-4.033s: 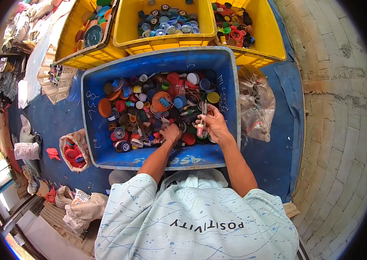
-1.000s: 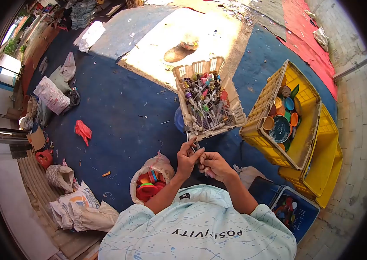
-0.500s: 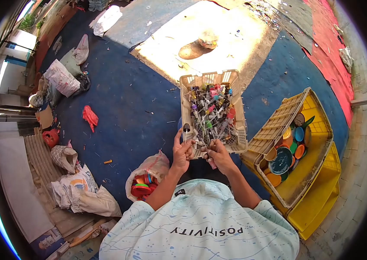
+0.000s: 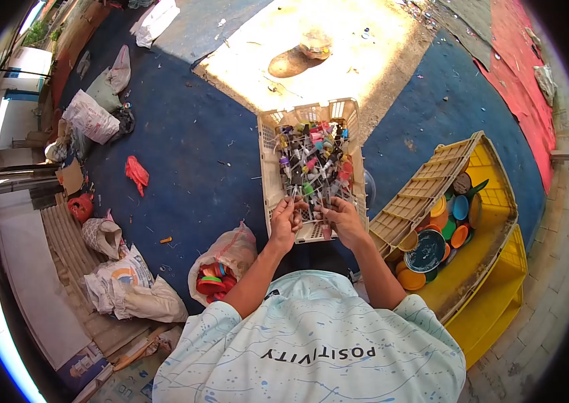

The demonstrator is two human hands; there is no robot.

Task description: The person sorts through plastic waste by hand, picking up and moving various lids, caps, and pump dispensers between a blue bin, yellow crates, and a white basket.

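A beige slotted basket (image 4: 270,176) lies on the blue mat, filled with several thin plastic pump tubes and coloured nozzle pieces (image 4: 313,168). Both my hands are over its near end. My left hand (image 4: 286,216) pinches a thin tube piece just above the basket's near left corner. My right hand (image 4: 341,218) is closed on a small pink-tipped tube piece beside it. The two hands nearly touch each other.
A yellow crate (image 4: 479,221) with large coloured lids stands at the right, stacked over another yellow crate. A cloth sack of red caps (image 4: 221,269) sits at my left knee. White sacks (image 4: 130,295) and a red scrap (image 4: 137,173) lie on the blue mat.
Four seconds ago my hands were in a blue tub of caps. My view has since turned left to the beige basket, and both hands moved over its near end holding tube pieces.
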